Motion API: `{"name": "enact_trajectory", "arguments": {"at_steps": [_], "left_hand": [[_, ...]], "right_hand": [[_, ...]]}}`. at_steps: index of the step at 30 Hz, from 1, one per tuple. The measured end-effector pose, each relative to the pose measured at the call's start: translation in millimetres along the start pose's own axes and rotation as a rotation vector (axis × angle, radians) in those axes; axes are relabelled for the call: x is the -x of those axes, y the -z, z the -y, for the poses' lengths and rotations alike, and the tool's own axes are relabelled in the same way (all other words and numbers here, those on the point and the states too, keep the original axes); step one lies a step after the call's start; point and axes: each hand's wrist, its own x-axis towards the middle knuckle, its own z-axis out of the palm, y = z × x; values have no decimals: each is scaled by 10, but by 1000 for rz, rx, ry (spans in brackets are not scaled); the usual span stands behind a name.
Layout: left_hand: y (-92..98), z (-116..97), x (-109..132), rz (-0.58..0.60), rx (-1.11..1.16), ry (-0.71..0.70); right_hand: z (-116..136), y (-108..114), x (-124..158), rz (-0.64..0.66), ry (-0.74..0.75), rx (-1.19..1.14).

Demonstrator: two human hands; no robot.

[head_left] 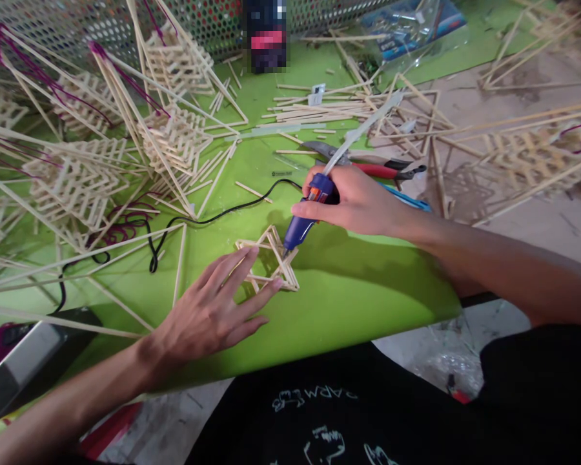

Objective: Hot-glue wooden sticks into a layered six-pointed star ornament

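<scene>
A blue hot glue gun is gripped in my right hand, its nozzle tilted down to the right side of a small star-shaped frame of wooden sticks. A long translucent glue stick juts from the gun's back end. The fingers of my left hand are spread, with fingertips resting on the near and left parts of the star frame. The frame lies flat on the green mat. Whether the nozzle touches the sticks I cannot tell.
Stacked stick structures with purple thread crowd the left. A black cord snakes across the mat. Beyond my right hand lie red-handled pliers and loose sticks. More stick frames stand at right; a metal box sits lower left.
</scene>
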Motion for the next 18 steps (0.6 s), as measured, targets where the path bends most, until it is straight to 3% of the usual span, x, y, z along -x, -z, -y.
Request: {"name": "enact_trajectory", "arguments": {"at_steps": [8, 18], "left_hand": [[-4, 0, -3, 1, -10, -4], [-1, 5, 6, -1, -12, -5]], "right_hand": [[6, 3, -13, 6, 24, 35], [193, 87, 28, -14, 114, 161]]}}
